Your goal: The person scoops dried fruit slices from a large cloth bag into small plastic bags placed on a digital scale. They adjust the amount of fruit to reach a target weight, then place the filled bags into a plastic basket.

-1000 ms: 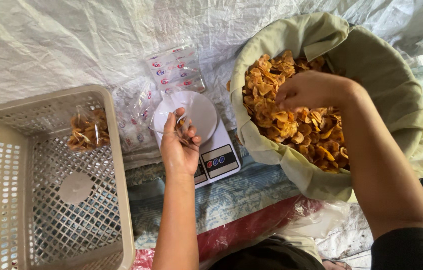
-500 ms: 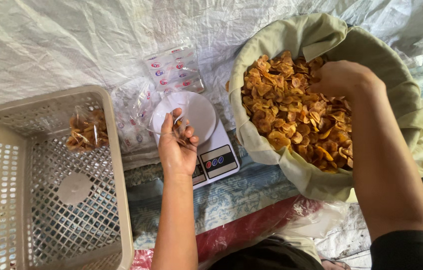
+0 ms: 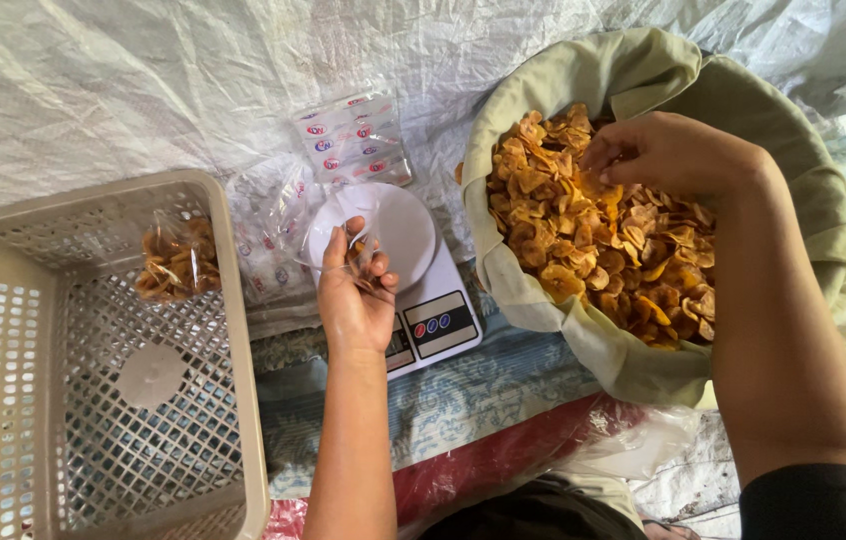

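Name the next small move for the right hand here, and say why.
Probably close the right hand on some chips and carry them to the clear bag that the left hand holds over the scale: the bag looks empty, and the right-hand fingers already touch the pile.

Beige plastic basket (image 3: pixel 243 330) at the left, a filled bag of chips (image 3: pixel 175 262) inside it, a stack of empty printed bags (image 3: pixel 351 140) on white sheeting (image 3: pixel 123 90), patterned cloth (image 3: pixel 463 400) below
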